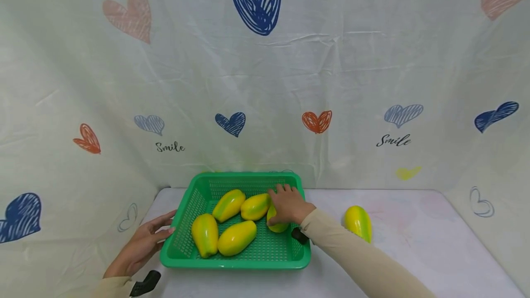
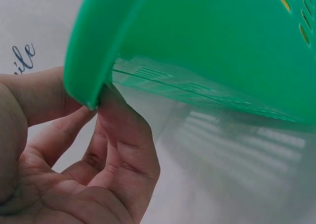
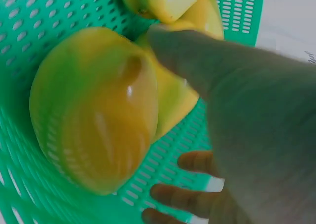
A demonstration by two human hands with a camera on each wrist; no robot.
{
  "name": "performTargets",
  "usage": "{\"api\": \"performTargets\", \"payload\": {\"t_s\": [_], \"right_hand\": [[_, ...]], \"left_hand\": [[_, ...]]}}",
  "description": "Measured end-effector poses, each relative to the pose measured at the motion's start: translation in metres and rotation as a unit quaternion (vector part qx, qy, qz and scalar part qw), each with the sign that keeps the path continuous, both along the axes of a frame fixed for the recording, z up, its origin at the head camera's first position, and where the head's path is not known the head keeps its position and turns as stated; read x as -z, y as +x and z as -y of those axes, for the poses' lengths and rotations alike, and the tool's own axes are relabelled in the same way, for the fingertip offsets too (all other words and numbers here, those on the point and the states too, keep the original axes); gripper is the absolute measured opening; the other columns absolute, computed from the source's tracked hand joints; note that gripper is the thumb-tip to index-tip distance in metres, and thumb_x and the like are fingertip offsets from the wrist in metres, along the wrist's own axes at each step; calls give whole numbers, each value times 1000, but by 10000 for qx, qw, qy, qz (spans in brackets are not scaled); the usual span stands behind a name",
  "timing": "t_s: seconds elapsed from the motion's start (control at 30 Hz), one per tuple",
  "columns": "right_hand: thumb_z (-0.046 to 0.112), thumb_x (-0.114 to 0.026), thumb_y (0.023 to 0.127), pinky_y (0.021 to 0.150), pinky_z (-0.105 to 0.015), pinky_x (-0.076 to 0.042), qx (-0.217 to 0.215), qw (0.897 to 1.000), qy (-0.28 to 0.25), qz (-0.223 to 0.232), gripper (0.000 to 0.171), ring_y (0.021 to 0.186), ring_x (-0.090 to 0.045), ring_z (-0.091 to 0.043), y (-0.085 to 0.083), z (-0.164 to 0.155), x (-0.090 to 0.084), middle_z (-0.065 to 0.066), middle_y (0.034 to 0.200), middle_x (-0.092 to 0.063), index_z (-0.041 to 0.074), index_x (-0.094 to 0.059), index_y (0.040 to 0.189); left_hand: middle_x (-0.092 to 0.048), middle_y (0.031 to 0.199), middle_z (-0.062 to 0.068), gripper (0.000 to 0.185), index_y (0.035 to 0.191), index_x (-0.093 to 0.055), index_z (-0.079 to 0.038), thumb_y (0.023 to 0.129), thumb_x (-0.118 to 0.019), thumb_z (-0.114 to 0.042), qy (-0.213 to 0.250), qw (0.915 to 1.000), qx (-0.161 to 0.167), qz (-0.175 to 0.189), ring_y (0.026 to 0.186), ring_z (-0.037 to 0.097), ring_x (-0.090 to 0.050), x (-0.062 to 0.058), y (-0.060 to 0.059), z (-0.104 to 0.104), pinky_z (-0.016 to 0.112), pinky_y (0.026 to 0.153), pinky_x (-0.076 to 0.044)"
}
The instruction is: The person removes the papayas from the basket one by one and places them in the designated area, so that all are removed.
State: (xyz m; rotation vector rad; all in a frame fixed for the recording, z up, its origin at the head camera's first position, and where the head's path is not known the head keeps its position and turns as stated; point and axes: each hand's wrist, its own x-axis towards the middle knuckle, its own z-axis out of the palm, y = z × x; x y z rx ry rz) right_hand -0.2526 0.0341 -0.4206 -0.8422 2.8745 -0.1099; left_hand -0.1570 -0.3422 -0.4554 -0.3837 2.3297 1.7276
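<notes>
Inside the basket [image 1: 198, 197], right fingers [image 1: 285, 192] cup a mango [image 1: 276, 226].

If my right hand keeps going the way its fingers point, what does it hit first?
Probably the basket's far wall. The right hand lies over a mango inside the basket, its fingers pointing toward that back wall with nothing visible between, though depth is hard to judge.

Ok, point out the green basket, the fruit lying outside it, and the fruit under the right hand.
green basket [image 1: 232, 263]: head view, on its front rim.
fruit outside the basket [image 1: 358, 222]: head view, middle of its body, on the table.
fruit under the right hand [image 3: 94, 135]: right wrist view, middle of its rounded side.
</notes>
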Motion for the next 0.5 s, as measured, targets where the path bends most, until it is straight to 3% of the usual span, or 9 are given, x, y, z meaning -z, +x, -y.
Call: {"api": "performTargets", "payload": {"t_s": [0.2,0.5], "right_hand": [[48,-88,84,111,-50,-45,189,9997,108,115,84,130,-54,-39,0,0,3,-23,143,-59,2,-57,147],[52,-91,79,120,-46,-37,277,9956,758,479,84,130,-53,-35,1,2,5,-16,137,-66,7,-62,143]], "left_hand": [[-44,148,27,67,164,-29,2,107,-61,-10,11,10000,7,-9,105,19,-64,-1,-1,0,37,94,-60],[-45,147,27,66,164,-29,3,107,-60,-9,58,9999,-95,54,103,19,-65,2,-2,0,37,91,-60]]}}
